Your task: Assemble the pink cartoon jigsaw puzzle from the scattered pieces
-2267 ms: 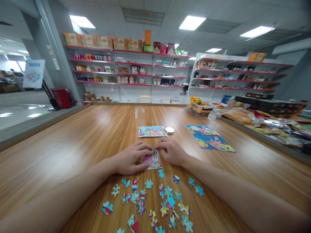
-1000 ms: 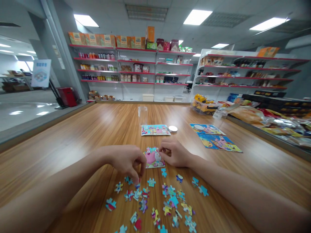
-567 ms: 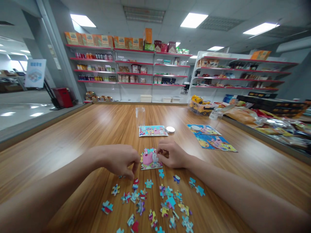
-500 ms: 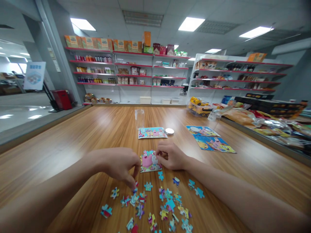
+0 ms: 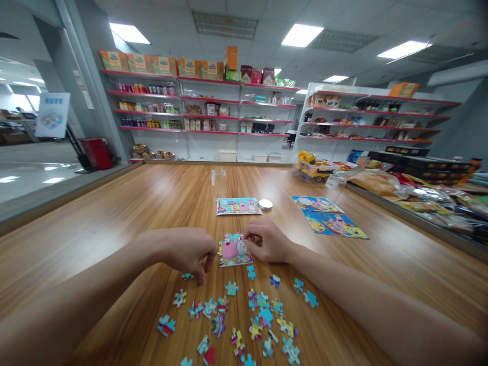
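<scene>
A small partly assembled cartoon puzzle [image 5: 233, 251] lies on the wooden table [image 5: 114, 218] between my hands. My right hand [image 5: 269, 244] pinches its upper right edge and holds it down. My left hand [image 5: 186, 251] hovers just left of it, fingers curled downward and pinched together above the table, closed on a small puzzle piece that is mostly hidden. A blue piece [image 5: 187, 276] lies beside those fingertips. Several loose puzzle pieces [image 5: 244, 315] are scattered in front of me.
A finished puzzle card [image 5: 238, 206], a clear jar [image 5: 218, 184] and its white lid [image 5: 266, 204] sit farther back. Two more puzzle pictures [image 5: 331, 221] lie to the right. Packaged goods [image 5: 412, 193] line the right edge; store shelves [image 5: 213, 112] stand behind.
My left hand left the assembled puzzle, reached down into the loose pieces, pinched at a red piece and lifted back a little. My right hand stayed on the puzzle's edge.
</scene>
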{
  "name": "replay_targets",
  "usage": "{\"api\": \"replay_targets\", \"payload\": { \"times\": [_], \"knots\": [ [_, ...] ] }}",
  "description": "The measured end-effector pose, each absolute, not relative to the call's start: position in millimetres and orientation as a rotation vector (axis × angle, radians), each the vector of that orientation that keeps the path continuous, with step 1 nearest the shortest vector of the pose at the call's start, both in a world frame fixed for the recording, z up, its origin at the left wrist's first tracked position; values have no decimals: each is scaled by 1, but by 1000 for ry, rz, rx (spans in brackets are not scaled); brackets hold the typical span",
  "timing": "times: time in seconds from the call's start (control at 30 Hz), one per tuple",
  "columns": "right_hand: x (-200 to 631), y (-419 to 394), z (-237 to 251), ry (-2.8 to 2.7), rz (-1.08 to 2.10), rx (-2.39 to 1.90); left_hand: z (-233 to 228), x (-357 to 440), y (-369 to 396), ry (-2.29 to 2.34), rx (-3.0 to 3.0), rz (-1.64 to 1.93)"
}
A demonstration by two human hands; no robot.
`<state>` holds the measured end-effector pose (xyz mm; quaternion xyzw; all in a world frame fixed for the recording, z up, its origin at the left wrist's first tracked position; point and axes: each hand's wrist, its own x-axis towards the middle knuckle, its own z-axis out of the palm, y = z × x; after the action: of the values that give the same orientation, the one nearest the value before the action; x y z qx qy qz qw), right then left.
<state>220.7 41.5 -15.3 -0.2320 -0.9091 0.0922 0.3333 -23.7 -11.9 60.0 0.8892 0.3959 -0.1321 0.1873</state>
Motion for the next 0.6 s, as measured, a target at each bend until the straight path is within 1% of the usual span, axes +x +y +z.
{"api": "replay_targets", "payload": {
  "times": [0.33, 0.6],
  "knots": [
    [220, 41, -14, -2382, 269, -623, 53, -16, -12, 1104, 2396, -387],
    [220, 42, -18, -2391, 288, -600, 53, -15, -16, 1005, 2411, -408]
  ]
}}
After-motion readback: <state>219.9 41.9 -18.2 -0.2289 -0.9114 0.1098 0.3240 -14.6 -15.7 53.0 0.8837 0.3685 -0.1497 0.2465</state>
